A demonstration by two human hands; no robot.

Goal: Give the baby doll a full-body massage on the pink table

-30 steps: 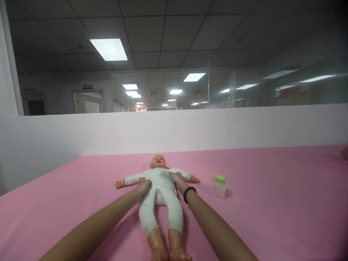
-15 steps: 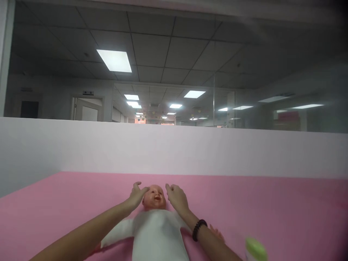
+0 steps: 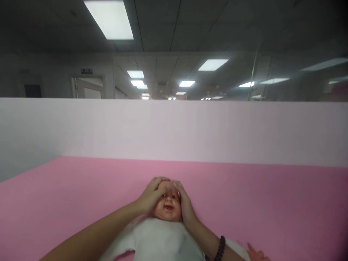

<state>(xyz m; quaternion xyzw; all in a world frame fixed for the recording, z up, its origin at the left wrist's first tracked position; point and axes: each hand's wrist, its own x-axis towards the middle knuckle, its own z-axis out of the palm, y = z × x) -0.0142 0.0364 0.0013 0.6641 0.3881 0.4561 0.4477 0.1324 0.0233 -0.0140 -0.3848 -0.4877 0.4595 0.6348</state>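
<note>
A baby doll (image 3: 169,211) in a white long-sleeved top lies on its back on a pink mat, face up, its head toward the far wall. My left hand (image 3: 151,195) cups the left side of its head, fingers over the crown and thumb across the forehead. Against the other side of the head rests my right hand (image 3: 187,207), its fingertips by the top of the forehead. Between them the eyes, nose and mouth show. A dark beaded bracelet (image 3: 220,248) circles my right wrist. One doll hand (image 3: 257,253) sticks out past my right forearm.
The pink mat (image 3: 266,203) spreads to both sides and ends at a low white wall (image 3: 190,130) behind the doll. Another white side wall stands at the left. Above the back wall, glass shows a room with ceiling lights and a door (image 3: 91,88).
Both hands have closed in from beside the doll's head and now touch it. The view has tilted down. The green-topped object at the lower right has left the picture.
</note>
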